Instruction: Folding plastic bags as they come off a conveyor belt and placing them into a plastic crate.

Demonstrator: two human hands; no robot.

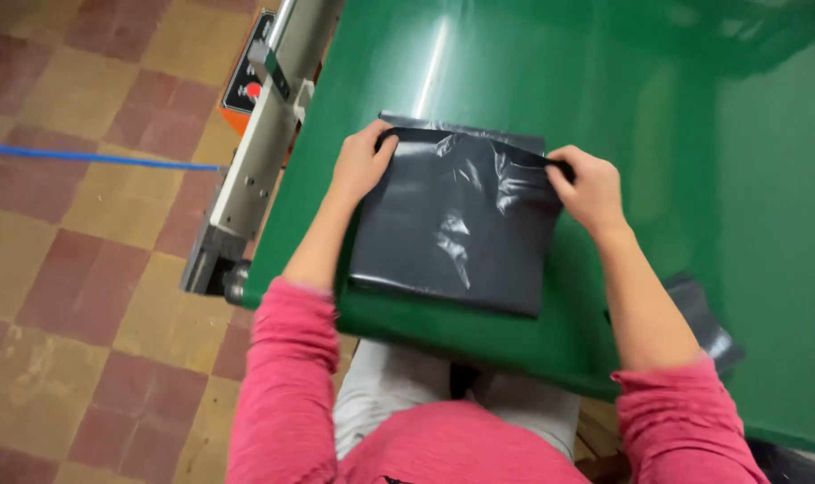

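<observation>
Two hands pinch a dark grey plastic mailer bag (452, 224) flat on the green table (533, 72).
Left hand (361, 164) and right hand (589, 188) each grip a top corner, apparently holding its flap taut.

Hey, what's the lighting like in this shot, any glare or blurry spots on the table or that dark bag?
Head view: a bright streak of glare runs down the green table; the dark grey plastic bag shows soft sheen on its wrinkles; the left hand and right hand, gripping its top edge, look slightly soft; the second bag piece by the right forearm is blurred; straight edges bow a little.
</observation>
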